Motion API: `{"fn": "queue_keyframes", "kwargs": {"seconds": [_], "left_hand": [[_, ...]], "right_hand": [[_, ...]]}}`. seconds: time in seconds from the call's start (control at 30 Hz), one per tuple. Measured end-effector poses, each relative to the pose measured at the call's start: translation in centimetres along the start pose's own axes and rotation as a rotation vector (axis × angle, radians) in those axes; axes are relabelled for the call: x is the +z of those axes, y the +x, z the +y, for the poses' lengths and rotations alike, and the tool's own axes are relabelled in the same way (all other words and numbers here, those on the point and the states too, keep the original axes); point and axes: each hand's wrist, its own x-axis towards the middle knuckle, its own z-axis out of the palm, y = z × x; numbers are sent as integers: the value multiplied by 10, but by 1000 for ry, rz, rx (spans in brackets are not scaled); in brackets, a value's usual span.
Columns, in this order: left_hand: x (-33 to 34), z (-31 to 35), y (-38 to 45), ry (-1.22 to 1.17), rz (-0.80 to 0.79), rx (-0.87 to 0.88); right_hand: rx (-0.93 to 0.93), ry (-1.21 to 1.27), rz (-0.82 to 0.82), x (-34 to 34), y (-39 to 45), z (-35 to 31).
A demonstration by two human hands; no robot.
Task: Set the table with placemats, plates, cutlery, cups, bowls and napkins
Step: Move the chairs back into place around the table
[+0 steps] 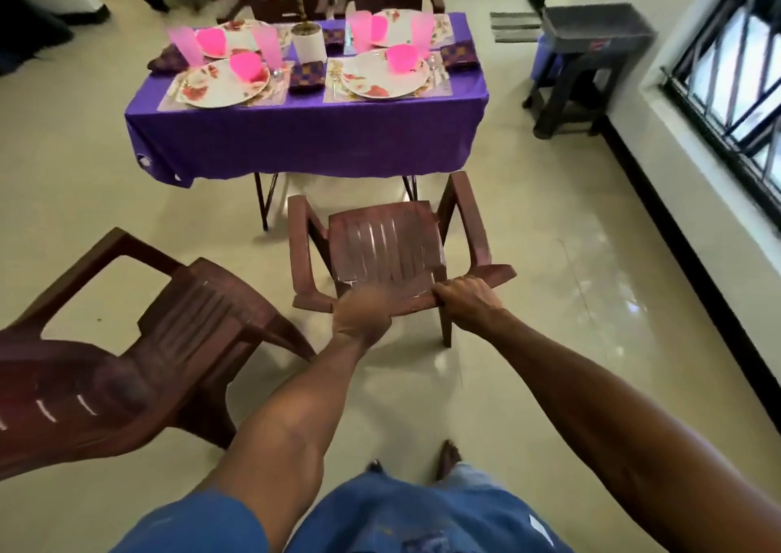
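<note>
Two hands — left hand (361, 318), right hand (467, 301) — gripping chair (386, 246), four plates (382, 74)

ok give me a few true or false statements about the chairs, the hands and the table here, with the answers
1. Both hands grip the backrest of the brown chair. True: left hand, right hand.
2. The tablecloth is green. False: purple.
3. A pink bowl sits on the near left plate. True.
4. The potted plant stands on the floor. False: on the table, between the settings.
5. A second chair stands at the left. True.
</note>
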Motion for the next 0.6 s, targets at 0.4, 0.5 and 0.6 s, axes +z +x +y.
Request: {"fn": "queue_keyframes", "kwargs": {"seconds": [0.4,0.5,0.6], "left_hand": [[-15,-35,27,110,-130,14],[-13,-35,27,126,-133,4],[-15,-31,29,143,-154,17]], "right_hand": [[42,80,70,4,26,-22],[-7,50,69,7,28,-17],[-21,43,62,8,31,-13]]}}
